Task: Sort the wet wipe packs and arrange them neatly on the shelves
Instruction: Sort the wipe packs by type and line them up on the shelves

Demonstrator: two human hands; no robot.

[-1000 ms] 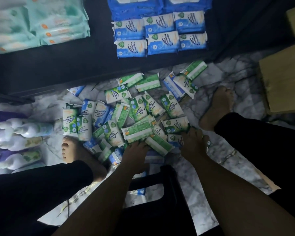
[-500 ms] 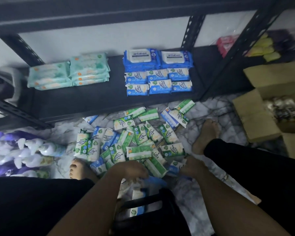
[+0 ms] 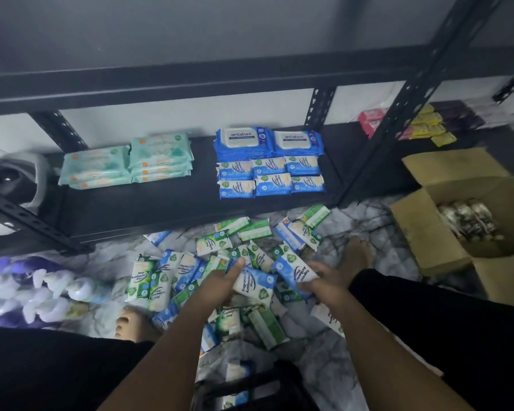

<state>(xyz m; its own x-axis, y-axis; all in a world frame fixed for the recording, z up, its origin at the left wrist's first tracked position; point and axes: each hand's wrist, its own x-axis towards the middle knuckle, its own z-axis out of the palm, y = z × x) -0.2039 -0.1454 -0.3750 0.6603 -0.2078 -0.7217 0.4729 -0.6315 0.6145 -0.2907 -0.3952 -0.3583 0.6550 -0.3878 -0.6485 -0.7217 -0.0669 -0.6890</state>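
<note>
your left hand [image 3: 220, 284] grips a blue pack [image 3: 254, 281] and your right hand [image 3: 324, 281] grips a second blue pack [image 3: 293, 269], near each other but apart, just above the loose pile [image 3: 149, 280] of green and blue packs on the marble floor [image 3: 113, 256]. ahead, the black bottom shelf [image 3: 161, 209] carries small blue packs [image 3: 272, 176] in two rows, antabax packs [image 3: 267, 140] behind them, and pale green packs [image 3: 125, 164] stacked further left. white bottles [image 3: 57, 292] lie on the floor at your left; an open cardboard box [image 3: 413, 221] stands at your right.

Glossy plastic packs [image 3: 272, 188], matt metal shelf [image 3: 161, 209], cardboard box [image 3: 413, 229].
</note>
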